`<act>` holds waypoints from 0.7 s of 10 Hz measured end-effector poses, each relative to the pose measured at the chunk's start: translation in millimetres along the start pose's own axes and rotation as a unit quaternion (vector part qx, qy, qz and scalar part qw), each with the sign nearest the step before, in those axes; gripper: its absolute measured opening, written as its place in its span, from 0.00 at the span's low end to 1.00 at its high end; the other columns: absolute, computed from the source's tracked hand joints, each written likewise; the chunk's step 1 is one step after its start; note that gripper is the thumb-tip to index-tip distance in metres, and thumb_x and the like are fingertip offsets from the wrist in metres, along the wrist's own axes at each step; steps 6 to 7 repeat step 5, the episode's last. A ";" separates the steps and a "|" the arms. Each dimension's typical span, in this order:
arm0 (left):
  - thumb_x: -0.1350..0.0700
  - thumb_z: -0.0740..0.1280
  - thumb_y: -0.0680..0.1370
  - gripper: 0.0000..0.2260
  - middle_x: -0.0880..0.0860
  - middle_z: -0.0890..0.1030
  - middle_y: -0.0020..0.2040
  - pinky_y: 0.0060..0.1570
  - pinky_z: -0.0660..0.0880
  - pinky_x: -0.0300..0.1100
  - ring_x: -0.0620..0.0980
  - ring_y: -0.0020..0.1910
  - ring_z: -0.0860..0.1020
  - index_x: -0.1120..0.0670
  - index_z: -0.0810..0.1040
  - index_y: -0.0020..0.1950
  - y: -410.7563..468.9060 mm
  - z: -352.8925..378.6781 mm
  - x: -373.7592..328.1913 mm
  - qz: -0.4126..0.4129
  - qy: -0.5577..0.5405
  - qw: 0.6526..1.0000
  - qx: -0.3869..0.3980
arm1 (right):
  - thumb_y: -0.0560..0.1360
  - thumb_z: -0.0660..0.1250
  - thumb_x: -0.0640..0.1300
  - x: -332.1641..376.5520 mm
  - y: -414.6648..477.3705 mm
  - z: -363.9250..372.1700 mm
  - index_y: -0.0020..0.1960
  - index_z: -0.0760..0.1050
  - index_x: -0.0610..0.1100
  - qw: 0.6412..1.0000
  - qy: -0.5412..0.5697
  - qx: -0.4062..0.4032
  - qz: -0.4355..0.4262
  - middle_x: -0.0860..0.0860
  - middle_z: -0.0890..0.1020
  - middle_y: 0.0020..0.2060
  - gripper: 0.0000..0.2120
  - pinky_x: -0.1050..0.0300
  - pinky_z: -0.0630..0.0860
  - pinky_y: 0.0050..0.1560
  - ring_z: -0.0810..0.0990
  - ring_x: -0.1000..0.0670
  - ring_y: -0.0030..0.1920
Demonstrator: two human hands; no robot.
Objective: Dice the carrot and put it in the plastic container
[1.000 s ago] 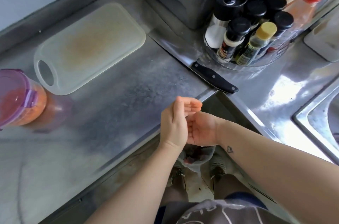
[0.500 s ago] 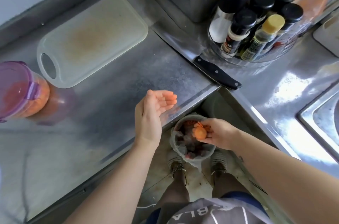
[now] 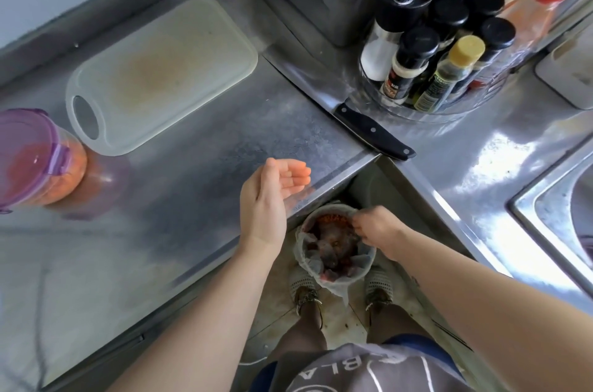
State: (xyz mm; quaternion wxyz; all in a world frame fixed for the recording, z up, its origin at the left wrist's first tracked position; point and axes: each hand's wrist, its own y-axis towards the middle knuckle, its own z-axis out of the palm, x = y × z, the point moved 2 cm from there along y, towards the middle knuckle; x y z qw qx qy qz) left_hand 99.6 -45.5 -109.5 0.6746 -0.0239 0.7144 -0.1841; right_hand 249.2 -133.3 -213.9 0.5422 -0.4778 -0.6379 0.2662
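The carrot bits (image 3: 74, 167) are in the container (image 3: 64, 180), which stands at the left edge of the desk (image 3: 192, 186) with its purple lid (image 3: 29, 148) on. Both hands are well apart from it, over by the desk's front edge.

The left hand (image 3: 272, 196) hangs just above that front edge. It is turned on its side, with the fingers straight and side by side, and it holds nothing. The right hand (image 3: 375, 228) reaches down below the desk to the bin (image 3: 333, 266) on the floor. Its fingers are curled at the rim of the bin's bag. I cannot tell if they pinch anything.

The board (image 3: 160, 71) lies bare near the back of the desk, just beside the container. The knife (image 3: 373, 132) lies at the desk's inner corner, its black handle pointing at the front edge. Behind the knife stands a rack of spice jars (image 3: 433, 48). The sink (image 3: 558, 208) is at the right edge. The person's two shoes (image 3: 305, 289) stand beside the bin.
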 end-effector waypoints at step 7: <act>0.58 0.58 0.82 0.12 0.46 0.80 0.37 0.42 0.75 0.32 0.41 0.38 0.79 0.49 0.79 0.46 2.6 7.7 -19.8 0.039 0.070 0.997 0.011 | 0.77 0.61 0.33 36.0 -43.3 -17.5 0.48 0.82 0.38 0.956 -0.255 -0.032 -0.144 0.46 0.82 0.45 0.10 0.55 0.78 0.49 0.81 0.46 0.48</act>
